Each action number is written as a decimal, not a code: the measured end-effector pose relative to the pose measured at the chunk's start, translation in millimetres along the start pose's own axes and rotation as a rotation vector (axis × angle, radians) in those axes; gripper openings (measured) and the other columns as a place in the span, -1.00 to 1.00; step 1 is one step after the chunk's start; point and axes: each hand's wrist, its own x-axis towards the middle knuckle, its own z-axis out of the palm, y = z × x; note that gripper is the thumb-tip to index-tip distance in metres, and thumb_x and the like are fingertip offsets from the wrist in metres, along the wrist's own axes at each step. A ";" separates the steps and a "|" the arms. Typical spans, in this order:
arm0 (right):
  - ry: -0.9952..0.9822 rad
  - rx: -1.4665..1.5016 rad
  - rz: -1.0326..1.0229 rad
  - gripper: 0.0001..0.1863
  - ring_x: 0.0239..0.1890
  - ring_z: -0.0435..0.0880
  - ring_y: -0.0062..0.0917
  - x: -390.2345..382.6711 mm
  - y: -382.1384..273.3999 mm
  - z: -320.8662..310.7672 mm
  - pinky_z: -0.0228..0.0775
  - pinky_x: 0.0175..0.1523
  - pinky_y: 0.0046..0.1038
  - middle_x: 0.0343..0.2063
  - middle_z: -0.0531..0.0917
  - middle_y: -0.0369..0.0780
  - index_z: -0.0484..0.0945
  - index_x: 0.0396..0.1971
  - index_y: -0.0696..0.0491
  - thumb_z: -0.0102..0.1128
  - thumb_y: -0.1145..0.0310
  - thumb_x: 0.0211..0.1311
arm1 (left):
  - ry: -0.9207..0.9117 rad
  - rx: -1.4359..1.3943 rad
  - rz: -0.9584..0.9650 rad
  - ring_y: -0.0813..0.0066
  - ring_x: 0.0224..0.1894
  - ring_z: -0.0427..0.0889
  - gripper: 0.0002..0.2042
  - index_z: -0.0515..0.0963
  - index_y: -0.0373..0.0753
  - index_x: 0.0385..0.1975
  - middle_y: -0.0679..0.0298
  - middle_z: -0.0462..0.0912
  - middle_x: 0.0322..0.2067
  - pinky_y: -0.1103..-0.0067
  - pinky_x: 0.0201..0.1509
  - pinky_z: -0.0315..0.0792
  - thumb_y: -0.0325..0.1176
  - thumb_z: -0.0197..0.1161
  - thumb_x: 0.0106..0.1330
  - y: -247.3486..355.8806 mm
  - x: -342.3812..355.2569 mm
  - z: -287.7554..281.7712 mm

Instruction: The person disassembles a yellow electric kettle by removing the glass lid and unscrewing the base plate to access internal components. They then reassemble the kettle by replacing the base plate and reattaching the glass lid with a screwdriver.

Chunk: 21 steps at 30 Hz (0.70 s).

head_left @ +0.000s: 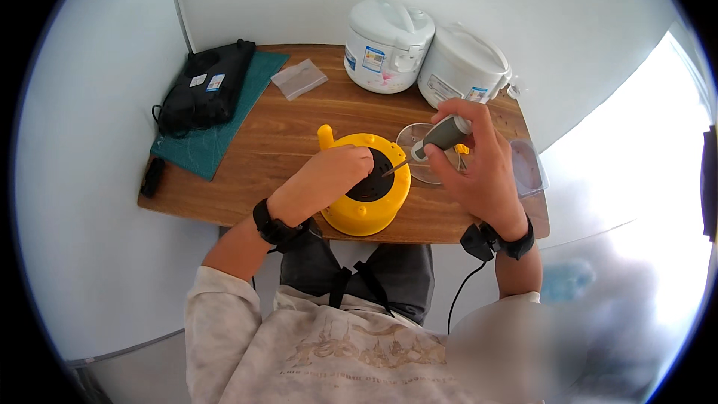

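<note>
A round yellow appliance body (361,221) with a black plate (379,188) in its middle rests near the table's front edge. My right hand (485,164) is closed around the grey-green handle of a screwdriver (445,135). Its thin shaft slants down to the left, with the tip at the black plate; whether it sits in a screw is too small to tell. From the left, my left hand (329,176) reaches over the yellow rim. Its fingers are curled together at the plate, and whatever they pinch is hidden. Partly behind the screwdriver lies a clear round lid (426,176).
Two white rice cookers (389,41) (465,67) stand at the back. At the left, a black appliance (206,93) with a cord lies on a green mat (250,97). A clear plastic bag (301,79), a small black object (152,177) and a clear tray (527,164) are also on the table.
</note>
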 end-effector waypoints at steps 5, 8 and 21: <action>0.018 0.017 0.027 -0.52 -0.21 0.73 -0.33 -10.5 3.0 -7.8 0.59 -0.05 -0.40 -0.27 0.65 -0.16 0.40 0.05 0.04 0.35 0.53 0.14 | -0.113 0.378 0.086 0.31 0.10 0.61 -0.71 0.58 -0.31 -0.03 0.19 0.61 0.02 0.56 0.14 0.56 -0.56 0.31 0.23 9.2 7.8 -4.1; 0.019 0.040 0.043 -0.52 -0.23 0.72 -0.34 -13.4 3.1 -10.7 0.59 -0.06 -0.39 -0.29 0.64 -0.16 0.39 0.05 0.04 0.35 0.52 0.14 | -0.112 0.512 0.152 0.32 0.09 0.62 -0.71 0.58 -0.33 -0.05 0.16 0.59 0.03 0.57 0.07 0.60 -0.54 0.33 0.21 8.6 10.1 -5.0; 0.054 0.098 0.082 -0.51 -0.28 0.70 -0.33 -24.0 12.7 -11.9 0.58 -0.07 -0.38 -0.32 0.63 -0.18 0.39 0.06 0.02 0.36 0.51 0.13 | -0.107 0.297 0.123 0.28 0.05 0.62 -0.75 0.55 -0.31 -0.12 0.13 0.58 -0.05 0.50 0.06 0.59 -0.61 0.26 0.20 4.1 13.0 -14.1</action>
